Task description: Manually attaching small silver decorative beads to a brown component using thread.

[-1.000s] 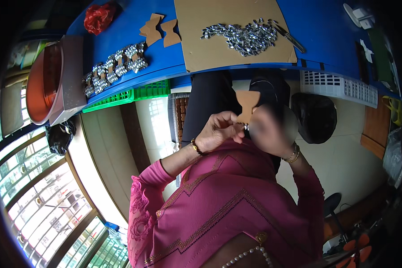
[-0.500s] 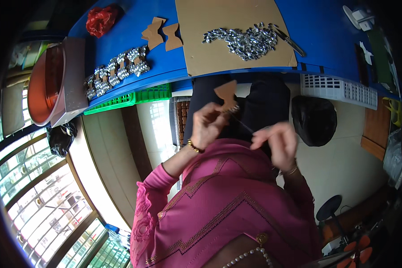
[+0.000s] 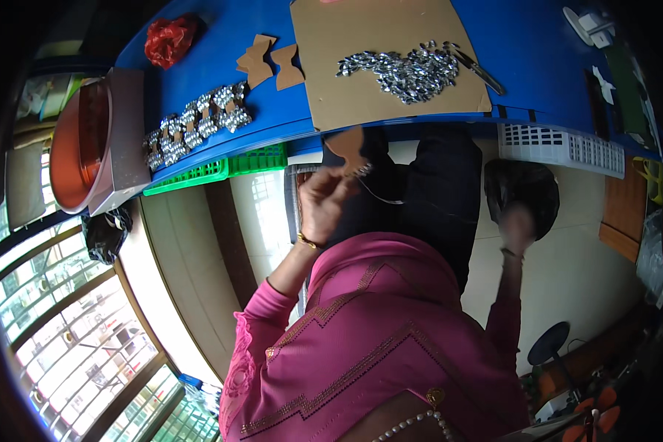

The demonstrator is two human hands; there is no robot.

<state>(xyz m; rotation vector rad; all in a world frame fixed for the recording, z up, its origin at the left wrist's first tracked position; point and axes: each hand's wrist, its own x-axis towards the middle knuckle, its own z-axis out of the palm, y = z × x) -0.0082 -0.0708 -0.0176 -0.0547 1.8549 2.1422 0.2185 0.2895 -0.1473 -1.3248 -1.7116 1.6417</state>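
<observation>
My left hand (image 3: 323, 206) pinches a brown bow-shaped cutout (image 3: 348, 147) above my lap. A few silvery stones (image 3: 363, 171) line the edge of the cutout near my fingertips. From there a thin pale thread (image 3: 379, 199) curves down to the right over my dark trousers. Out to the right, my right hand (image 3: 518, 227) is smeared by motion in front of a black plastic bag (image 3: 527, 188), and its fingers cannot be made out. On a cardboard sheet (image 3: 368, 37) lies a heap of silver leaf-shaped stones (image 3: 412, 77), with tweezers (image 3: 479, 71) beside it.
The blue table (image 3: 272, 110) carries spare brown cutouts (image 3: 287, 68), a row of stone-covered bows (image 3: 199, 121) and a crumpled red bag (image 3: 169, 40). Beneath its edge are a green basket (image 3: 191, 175) and a white basket (image 3: 560, 147). A copper-coloured basin (image 3: 77, 147) stands at left.
My right hand has swung away to the right, and the thread that was taut between my hands now hangs loose. My left hand has shifted slightly left with the cutout.
</observation>
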